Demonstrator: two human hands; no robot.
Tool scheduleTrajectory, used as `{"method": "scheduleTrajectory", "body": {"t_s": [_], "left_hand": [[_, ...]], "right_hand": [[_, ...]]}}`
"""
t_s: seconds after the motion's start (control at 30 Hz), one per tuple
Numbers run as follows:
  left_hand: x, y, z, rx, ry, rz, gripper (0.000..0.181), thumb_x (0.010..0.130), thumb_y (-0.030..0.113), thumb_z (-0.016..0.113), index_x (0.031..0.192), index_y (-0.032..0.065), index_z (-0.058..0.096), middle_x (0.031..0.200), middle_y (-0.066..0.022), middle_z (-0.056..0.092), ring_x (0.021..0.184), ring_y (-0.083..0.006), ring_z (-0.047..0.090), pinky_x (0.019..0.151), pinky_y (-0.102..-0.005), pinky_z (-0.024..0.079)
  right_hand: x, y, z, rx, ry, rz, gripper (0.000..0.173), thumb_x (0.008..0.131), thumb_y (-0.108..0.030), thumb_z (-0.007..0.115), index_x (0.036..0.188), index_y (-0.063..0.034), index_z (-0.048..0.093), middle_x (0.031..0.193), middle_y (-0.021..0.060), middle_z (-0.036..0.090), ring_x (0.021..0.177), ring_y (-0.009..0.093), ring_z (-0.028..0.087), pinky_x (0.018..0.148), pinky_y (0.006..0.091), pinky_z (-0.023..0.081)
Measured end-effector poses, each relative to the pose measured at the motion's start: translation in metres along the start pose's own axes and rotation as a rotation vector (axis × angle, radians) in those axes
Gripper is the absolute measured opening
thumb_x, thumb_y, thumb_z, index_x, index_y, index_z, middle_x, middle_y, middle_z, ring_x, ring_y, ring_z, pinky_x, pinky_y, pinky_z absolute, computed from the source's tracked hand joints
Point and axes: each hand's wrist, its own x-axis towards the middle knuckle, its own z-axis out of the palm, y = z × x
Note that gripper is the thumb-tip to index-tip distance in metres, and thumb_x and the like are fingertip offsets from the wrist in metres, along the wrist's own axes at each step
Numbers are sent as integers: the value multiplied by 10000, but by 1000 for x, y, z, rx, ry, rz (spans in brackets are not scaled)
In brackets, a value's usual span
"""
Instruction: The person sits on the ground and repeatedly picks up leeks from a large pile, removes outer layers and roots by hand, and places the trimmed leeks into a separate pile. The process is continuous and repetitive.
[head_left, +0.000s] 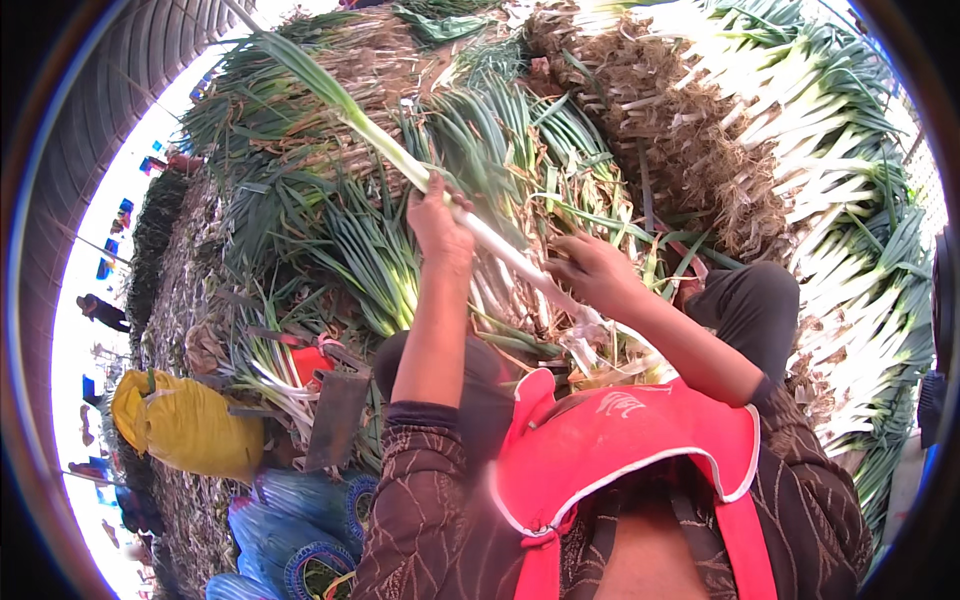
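My left hand (442, 217) is closed around the pale shaft of a long leek-like green onion (499, 244), which slants from its green leaves at the upper left to its root end in front of my red apron (630, 435). Close to the lower part of the shaft is my right hand (592, 270), its fingers partly curled; whether it touches the stalk I cannot tell. Beneath both hands lie more green onions (502, 292) with white shafts, and a bunch with green leaves (375, 277) lies beside my left forearm.
A tall stack of green onions (817, 195), roots facing inward, stands at the right. More bundles (300, 135) cover the ground at the upper left. At the lower left are a yellow sack (202, 424), blue plastic-wrapped bundles (289, 517) and a dark board (337, 420). A person (103, 312) is farther off.
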Motion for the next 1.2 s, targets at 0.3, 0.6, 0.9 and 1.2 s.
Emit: {"method": "scheduleTrajectory", "body": {"t_s": [0.3, 0.6, 0.9, 1.2], "left_hand": [[-27, -20, -19, 17, 36, 62, 157, 894, 129, 598, 922, 38, 473, 690, -22, 481, 523, -111, 471, 440, -246, 392], [54, 51, -51, 270, 236, 171, 136, 877, 136, 604, 847, 48, 506, 644, -17, 485, 505, -112, 470, 431, -262, 402], [175, 110, -198, 531, 200, 391, 190, 882, 179, 629, 880, 60, 481, 680, -10, 459, 541, -98, 447, 437, -241, 375], [164, -36, -390, 973, 466, 60, 184, 872, 144, 616, 802, 46, 478, 629, -18, 456, 451, -114, 432, 374, -263, 340]], "right_hand": [[19, -17, 67, 94, 262, -108, 180, 748, -177, 669, 700, -62, 539, 726, 131, 542, 700, 349, 552, 590, 449, 430], [28, 15, 50, 1456, -273, 692, 186, 956, -209, 506, 822, -91, 451, 652, -27, 414, 535, 61, 347, 462, 229, 297], [-64, 170, 92, -372, -510, 335, 705, 693, -367, 744, 1295, -150, 448, 1208, 191, 494, 1076, 361, 516, 825, 449, 460], [112, 260, 149, -768, -817, 2, 989, 674, -696, 622, 1456, -235, 228, 1511, 99, 195, 1411, 333, 38, 1078, 622, 123]]}}
